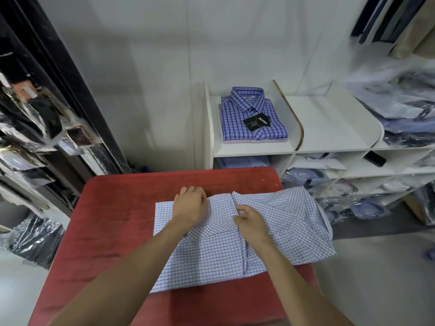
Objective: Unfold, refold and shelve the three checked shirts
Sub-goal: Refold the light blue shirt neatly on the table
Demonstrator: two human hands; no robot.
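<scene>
Pale checked shirt (211, 250) lies on the red table (113, 220), spread across the middle and running off twd the right edge, collar end at the far side. Right half is rumpled, w/ a sleeve or side panel folded over itself near the table's right corner; left half lies flatter.

Left hand (188, 205) sits on the far left part of the shirt, by the collar, fingers curled down over the fabric edge, gripping it. Right hand (249, 220) is just right of the button strip, thumb and fingertips pinching a fold of cloth at the front opening. Both hands are close together, not touching each other.

Beyond the table, a white shelf unit (259, 149). In its top left compartment sits a folded darker blue checked shirt (251, 116) w/ a black tag (256, 122) on the chest; it rests on top of another folded shirt, only the lighter edge of that one shows below it. Top compartment to the right holds nothing I can make out. Lower cubbies hold bagged shirts (303, 177). Far right, a pile of plastic-wrapped clothes (400, 102). Left side, hanging bagged items (35, 128), blurry.
</scene>
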